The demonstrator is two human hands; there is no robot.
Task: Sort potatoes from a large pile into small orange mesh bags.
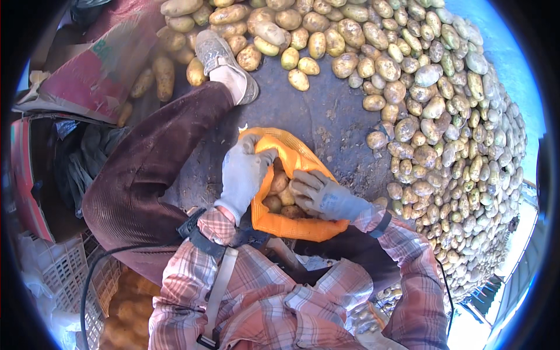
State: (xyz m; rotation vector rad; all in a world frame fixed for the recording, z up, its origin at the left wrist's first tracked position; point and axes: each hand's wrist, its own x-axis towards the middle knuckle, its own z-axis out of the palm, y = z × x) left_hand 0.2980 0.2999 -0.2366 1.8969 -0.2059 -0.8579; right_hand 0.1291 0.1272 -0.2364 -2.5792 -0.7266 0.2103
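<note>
An orange mesh sack [302, 231] stands between my legs, its mouth gaping upward. Several potatoes [279, 183] show inside it. My left hand [242, 173], in a pale grey knit glove, grips the sack's rim on the left. My right hand [323, 194], gloved alike, reaches over the right part of the mouth with its fingers bent above the potatoes. Its palm side is hidden, so whether it holds a potato cannot be told.
A large potato heap [420, 113] curves from the front round to the right. Dark ground sheeting [297, 113] lies ahead of the sack. At left are an opened cardboard box [33, 175], a white plastic crate [65, 267] and a filled mesh sack [127, 315]. My shoe [225, 65] touches the heap's edge.
</note>
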